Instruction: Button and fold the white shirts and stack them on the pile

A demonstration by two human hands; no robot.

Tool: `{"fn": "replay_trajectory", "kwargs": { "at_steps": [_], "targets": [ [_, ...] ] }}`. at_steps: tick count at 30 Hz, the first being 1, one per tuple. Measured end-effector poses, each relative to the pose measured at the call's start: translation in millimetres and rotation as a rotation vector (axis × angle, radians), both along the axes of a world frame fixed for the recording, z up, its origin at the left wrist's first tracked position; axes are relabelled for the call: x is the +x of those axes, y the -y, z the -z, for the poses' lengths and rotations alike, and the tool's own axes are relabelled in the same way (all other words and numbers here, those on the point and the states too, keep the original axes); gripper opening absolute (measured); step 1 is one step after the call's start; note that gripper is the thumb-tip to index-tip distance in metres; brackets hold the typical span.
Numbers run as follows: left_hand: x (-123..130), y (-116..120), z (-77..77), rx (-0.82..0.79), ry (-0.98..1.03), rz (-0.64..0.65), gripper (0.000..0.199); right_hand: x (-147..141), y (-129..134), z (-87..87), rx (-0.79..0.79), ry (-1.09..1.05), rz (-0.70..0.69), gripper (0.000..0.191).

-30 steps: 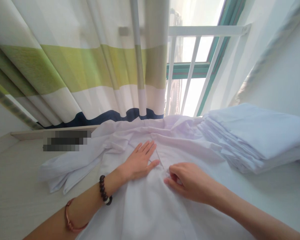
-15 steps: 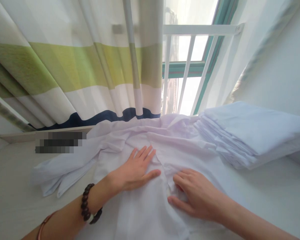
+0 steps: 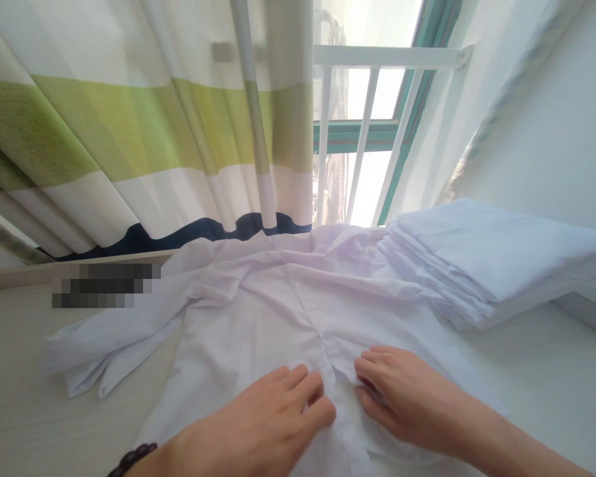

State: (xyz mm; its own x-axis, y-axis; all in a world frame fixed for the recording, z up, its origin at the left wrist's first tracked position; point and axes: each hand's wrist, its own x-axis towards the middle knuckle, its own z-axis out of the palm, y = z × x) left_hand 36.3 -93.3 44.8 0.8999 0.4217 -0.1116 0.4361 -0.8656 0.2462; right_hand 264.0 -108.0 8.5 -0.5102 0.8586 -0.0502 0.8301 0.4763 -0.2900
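My left hand and right hand, both curled, touch one white button-up shirt; whether either pinches cloth, I can't tell.

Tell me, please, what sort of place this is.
Probably a room in a home, beside a window: there are a striped curtain, a white railing and a stack of folded white cloth.

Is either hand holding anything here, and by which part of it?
The right hand appears to pinch the white shirt by the edge of its front opening. Whether the left hand grips the shirt or only touches it cannot be told.
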Motion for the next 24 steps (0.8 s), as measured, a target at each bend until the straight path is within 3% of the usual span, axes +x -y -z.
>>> {"fn": "replay_trajectory", "kwargs": {
  "at_steps": [3,7,11,15,18,24],
  "targets": [
    [7.0,8.2,3.3,-0.002,-0.07,0.011,0.026,4.0,-5.7,-1.6,-0.036,-0.074,0.007,0.022],
    [5.2,-13.5,1.2,-0.052,-0.118,-0.049,0.017,9.7,-11.6,-3.0,-0.085,-0.202,0.075,0.031],
    [-11.2,-43.0,-11.6,-0.173,0.073,-0.245,0.014,13.5,-18.0,1.4,-0.117,-0.348,0.15,0.036],
    [-22.2,-57.1,-15.6,-0.18,0.2,-0.383,0.014,14.1,-21.5,6.3,-0.138,-0.429,0.193,0.037],
    [-21.6,-55.0,-12.8,-0.164,0.173,-0.31,0.01,12.2,-20.6,7.8,-0.155,-0.457,0.18,0.038],
    [-14.8,-40.9,-10.7,-0.236,0.123,0.032,0.014,12.3,-17.1,6.4,-0.22,-0.477,0.131,0.04]
  ]
}}
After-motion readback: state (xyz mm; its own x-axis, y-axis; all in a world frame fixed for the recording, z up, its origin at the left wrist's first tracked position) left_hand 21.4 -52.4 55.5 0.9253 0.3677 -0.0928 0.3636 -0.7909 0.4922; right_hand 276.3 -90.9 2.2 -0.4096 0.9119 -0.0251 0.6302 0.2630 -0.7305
